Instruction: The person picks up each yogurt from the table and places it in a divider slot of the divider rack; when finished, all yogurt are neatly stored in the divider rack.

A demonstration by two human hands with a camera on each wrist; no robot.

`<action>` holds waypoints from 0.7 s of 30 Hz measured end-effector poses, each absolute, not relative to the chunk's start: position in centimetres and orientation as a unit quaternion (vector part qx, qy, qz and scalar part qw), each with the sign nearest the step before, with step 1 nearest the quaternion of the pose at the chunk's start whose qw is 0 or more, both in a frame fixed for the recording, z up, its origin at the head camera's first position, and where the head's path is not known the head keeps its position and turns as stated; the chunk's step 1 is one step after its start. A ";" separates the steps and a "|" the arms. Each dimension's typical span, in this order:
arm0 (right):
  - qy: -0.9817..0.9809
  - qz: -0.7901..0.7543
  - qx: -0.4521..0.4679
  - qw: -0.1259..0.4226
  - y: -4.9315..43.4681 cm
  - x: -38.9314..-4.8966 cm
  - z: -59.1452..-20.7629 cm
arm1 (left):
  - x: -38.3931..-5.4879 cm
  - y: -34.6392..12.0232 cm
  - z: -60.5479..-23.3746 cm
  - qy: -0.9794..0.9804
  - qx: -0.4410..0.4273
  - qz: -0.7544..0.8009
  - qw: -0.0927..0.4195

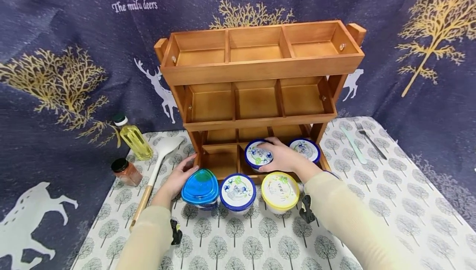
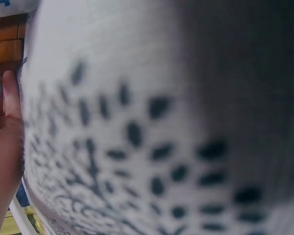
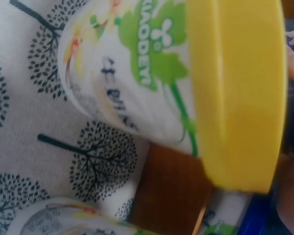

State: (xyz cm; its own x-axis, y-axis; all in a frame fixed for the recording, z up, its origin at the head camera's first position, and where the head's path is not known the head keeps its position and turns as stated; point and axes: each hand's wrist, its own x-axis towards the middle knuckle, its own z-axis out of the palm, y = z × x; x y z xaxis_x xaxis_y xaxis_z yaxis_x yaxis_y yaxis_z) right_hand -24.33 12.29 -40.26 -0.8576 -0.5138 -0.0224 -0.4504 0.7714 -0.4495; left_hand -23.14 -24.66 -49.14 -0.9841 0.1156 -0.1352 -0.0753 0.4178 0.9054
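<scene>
My right hand grips a blue-lidded tub from above, at the middle compartment of the wooden rack's bottom tier. Another blue-lidded tub sits in the compartment to its right. My left hand touches the rack's lower left side with extended fingers, beside a blue container. In front of the rack stand a third blue-lidded tub and a yellow-lidded tub; the yellow lid fills much of the right wrist view. Cloth mostly fills the left wrist view, with the left hand at its edge.
On the left are an oil bottle, a jar with a black cap and a white spatula with a wooden handle. A pale green knife and a fork lie on the right. A blue rim shows behind my right sleeve.
</scene>
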 end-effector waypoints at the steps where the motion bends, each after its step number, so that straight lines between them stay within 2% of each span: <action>1: 0.940 -0.214 -0.255 0.074 12.3 -24.3 -40.3 | -23.2 -24.6 -49.2 0.837 0.014 0.540 0.090; 10: 0.948 -0.176 -0.260 0.046 12.3 -24.6 -40.3 | -23.3 -24.4 -49.3 0.838 0.016 0.537 0.093; 14: 0.949 -0.175 -0.255 0.056 12.3 -24.5 -40.1 | -22.6 -24.1 -47.9 0.830 0.015 0.547 0.106; 21: 0.949 -0.180 -0.256 0.039 13.1 -24.3 -39.7 | -21.7 -23.4 -45.8 0.828 0.012 0.549 0.115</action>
